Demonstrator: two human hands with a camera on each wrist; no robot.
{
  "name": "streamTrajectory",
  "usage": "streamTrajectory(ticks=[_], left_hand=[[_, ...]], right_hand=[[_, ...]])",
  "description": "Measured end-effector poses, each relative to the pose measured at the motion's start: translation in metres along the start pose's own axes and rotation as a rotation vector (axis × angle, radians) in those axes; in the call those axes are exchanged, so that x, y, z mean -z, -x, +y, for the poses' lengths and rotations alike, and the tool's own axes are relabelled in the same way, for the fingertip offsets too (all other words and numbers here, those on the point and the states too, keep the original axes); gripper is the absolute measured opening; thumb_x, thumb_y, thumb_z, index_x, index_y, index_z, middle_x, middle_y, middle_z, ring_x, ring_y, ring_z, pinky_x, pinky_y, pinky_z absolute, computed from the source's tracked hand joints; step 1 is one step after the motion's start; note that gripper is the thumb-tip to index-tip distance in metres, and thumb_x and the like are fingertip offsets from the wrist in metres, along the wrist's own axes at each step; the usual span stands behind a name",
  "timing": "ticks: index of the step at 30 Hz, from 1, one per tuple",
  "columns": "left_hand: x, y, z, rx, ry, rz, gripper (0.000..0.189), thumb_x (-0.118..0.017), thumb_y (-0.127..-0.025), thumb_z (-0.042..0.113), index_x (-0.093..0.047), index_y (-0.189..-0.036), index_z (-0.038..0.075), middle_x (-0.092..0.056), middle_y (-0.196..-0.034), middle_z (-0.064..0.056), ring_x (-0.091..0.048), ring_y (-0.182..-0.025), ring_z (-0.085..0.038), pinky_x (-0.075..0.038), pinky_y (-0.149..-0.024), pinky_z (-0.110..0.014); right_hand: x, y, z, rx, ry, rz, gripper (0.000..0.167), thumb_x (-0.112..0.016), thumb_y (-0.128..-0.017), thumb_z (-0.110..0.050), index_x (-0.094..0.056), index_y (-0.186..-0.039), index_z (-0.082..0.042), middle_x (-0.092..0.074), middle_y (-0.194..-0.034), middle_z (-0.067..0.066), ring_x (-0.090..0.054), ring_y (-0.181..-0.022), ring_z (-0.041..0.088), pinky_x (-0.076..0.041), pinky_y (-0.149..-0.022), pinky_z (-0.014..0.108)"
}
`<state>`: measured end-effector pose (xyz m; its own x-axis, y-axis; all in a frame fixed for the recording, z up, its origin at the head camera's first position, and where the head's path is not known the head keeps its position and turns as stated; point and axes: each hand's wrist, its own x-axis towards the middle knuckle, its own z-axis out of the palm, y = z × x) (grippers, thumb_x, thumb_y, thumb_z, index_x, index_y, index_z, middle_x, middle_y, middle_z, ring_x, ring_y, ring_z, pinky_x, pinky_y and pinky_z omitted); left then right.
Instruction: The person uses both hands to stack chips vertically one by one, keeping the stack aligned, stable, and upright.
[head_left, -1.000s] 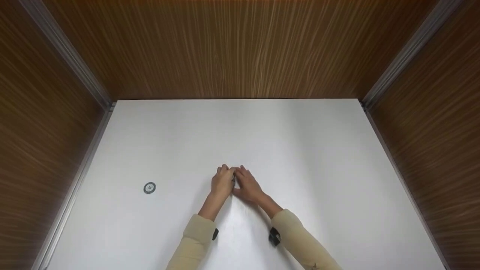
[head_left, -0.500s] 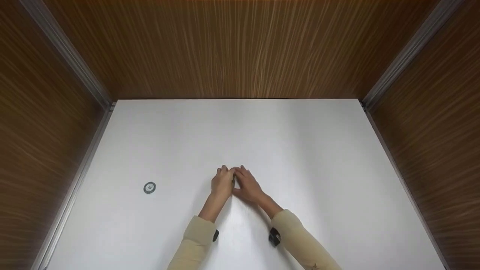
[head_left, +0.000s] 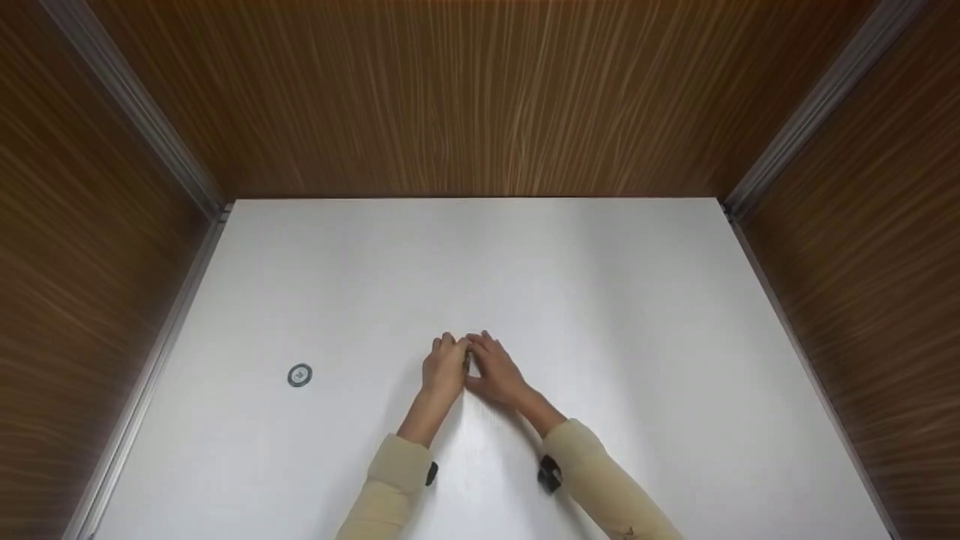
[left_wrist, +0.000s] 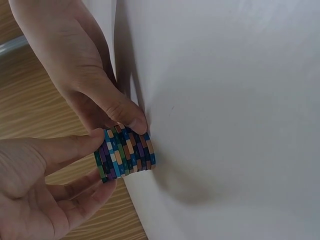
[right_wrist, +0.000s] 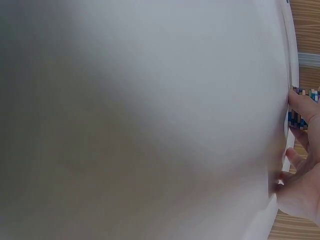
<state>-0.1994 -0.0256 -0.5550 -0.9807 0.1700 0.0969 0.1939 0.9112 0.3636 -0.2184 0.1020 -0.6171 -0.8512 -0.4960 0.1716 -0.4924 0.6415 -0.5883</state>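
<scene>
Both hands meet near the middle of the white table (head_left: 645, 315) around a short stack of poker chips (left_wrist: 129, 154). The chips have multicoloured edges of blue, green, purple and orange. My left hand (head_left: 444, 367) pinches the stack between thumb and fingers in the left wrist view. My right hand (head_left: 496, 373) holds it from the other side, its thumb low, close to the table. In the right wrist view, part of the stack (right_wrist: 296, 119) shows beside my right hand (right_wrist: 302, 180). From the head, the hands hide most of the chips.
A small flat disc (head_left: 299, 375) with a dark rim and pale centre lies left of the hands. Brown wood-grain panels (head_left: 480, 97) enclose the table at the back and sides, with metal rails (head_left: 142, 112) at the corners.
The left hand's fingers have drawn very slightly toward the body. The right hand keeps almost the same place, and the stack stays between both hands.
</scene>
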Motion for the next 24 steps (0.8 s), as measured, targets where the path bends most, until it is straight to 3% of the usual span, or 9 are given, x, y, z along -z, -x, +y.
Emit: streamTrajectory(ticks=[7, 14, 24], left_hand=[[-0.0007, 0.001, 0.0001, -0.001, -0.004, 0.002, 0.022, -0.065, -0.082, 0.002, -0.065, -0.104, 0.003, -0.056, -0.091, -0.013, -0.056, -0.086, -0.026, -0.054, -0.062, -0.03], [-0.0018, 0.0007, 0.0002, 0.021, -0.012, -0.038, 0.025, -0.064, -0.083, 0.002, -0.064, -0.108, 0.004, -0.056, -0.095, -0.013, -0.055, -0.088, -0.027, -0.055, -0.063, -0.031], [-0.0028, -0.0003, 0.0, 0.022, 0.003, -0.018, 0.022, -0.064, -0.083, 0.003, -0.064, -0.106, 0.003, -0.055, -0.092, -0.013, -0.055, -0.086, -0.026, -0.054, -0.062, -0.031]], right_hand=[[0.0001, 0.0003, -0.0004, 0.007, -0.017, -0.004, 0.053, -0.069, -0.078, -0.012, -0.048, -0.125, -0.001, -0.042, -0.133, 0.019, -0.026, -0.129, 0.042, -0.018, -0.105, 0.054], [0.0011, 0.0015, -0.0009, -0.013, -0.033, -0.036, 0.057, -0.07, -0.079, -0.019, -0.045, -0.128, -0.001, -0.04, -0.135, 0.018, -0.023, -0.13, 0.042, -0.015, -0.106, 0.053], [-0.0009, 0.0006, 0.0012, -0.01, -0.008, -0.024, 0.055, -0.07, -0.079, -0.018, -0.047, -0.126, -0.001, -0.041, -0.135, 0.017, -0.024, -0.129, 0.042, -0.017, -0.106, 0.054]])
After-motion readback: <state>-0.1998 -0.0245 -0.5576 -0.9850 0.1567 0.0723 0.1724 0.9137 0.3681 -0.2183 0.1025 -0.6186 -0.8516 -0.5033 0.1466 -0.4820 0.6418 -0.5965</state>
